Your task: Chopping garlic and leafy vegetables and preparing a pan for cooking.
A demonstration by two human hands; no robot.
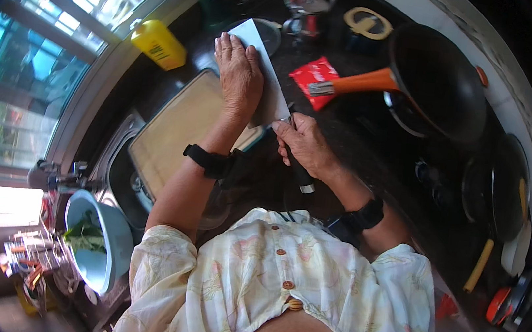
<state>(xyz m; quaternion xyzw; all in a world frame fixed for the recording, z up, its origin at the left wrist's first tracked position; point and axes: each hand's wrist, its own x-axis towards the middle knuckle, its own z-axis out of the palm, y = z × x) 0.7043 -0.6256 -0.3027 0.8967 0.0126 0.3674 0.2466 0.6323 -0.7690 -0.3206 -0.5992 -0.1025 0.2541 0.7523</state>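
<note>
My right hand (306, 143) grips the black handle of a wide-bladed cleaver (275, 90), its blade pointing up and to the left. Against the blade's flat lies my left hand (239, 70), palm down with the fingers stretched out near the far end. A tan cutting board (181, 128) with a dark rim is below and to the left of the blade, partly hidden by my left forearm. Whether the blade touches the board cannot be told. A red packet (314, 80) rests on the dark counter to the right of the cleaver.
A wok (438, 82) with an orange handle stands at the right, its handle reaching over the red packet. Further right are pan lids (510, 188). A yellow bottle (159, 44) is by the window. A light-blue basin (124, 243) with green leaves sits beside the sink (119, 168). A moka pot (311, 17) stands at the back.
</note>
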